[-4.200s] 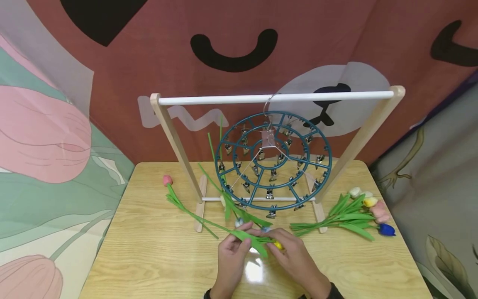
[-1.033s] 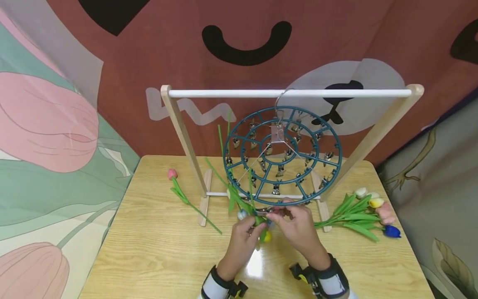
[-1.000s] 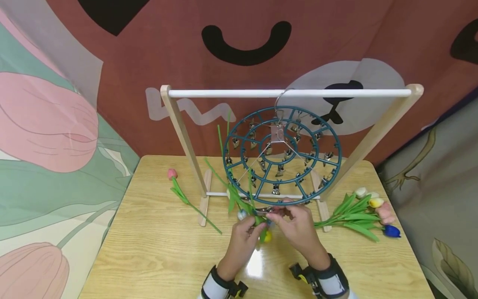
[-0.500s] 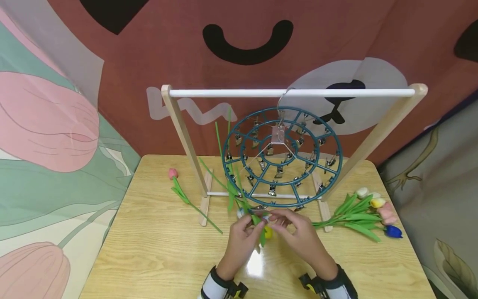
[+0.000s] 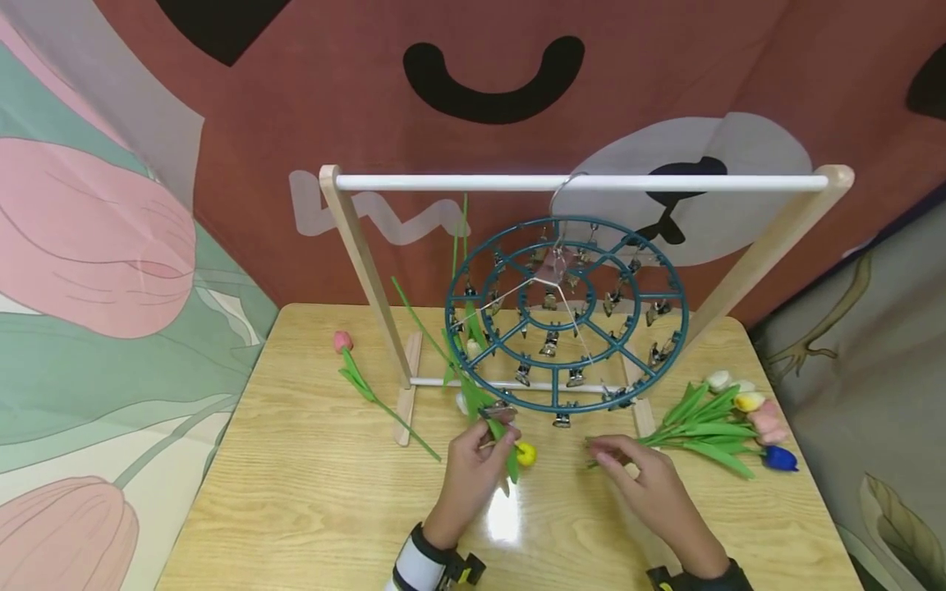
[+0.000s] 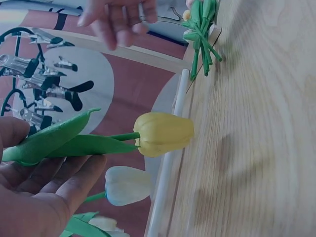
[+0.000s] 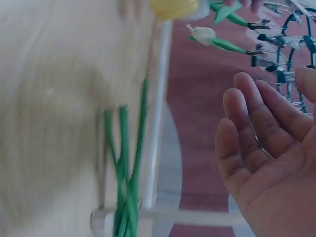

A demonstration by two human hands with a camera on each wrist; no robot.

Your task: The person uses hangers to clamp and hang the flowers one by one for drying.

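Observation:
My left hand (image 5: 469, 464) grips a yellow tulip (image 5: 526, 454) by its leaves and stem, flower head pointing down, just below the front rim of the round blue clip hanger (image 5: 555, 390). A metal clip (image 5: 498, 409) sits right at those fingertips. In the left wrist view the yellow bloom (image 6: 164, 134) and the thumb side of the hand show closely. Behind it a white tulip (image 6: 127, 185) hangs head down. My right hand (image 5: 643, 476) is apart, fingers relaxed, over the stem ends of a tulip bunch (image 5: 691, 419); its palm (image 7: 276, 163) holds nothing.
A wooden stand with a white top rod (image 5: 458, 183) carries the hanger, which bears several metal clips. One pink tulip (image 5: 353, 376) lies on the table (image 5: 296, 492) at left. The bunch's green stems (image 7: 123, 163) cross the stand's right foot (image 5: 645, 417).
My right hand has left the clip by the yellow tulip and moved right, its fingers loosening. The hanger has turned and swayed slightly. My left hand still holds the tulip, a little further left.

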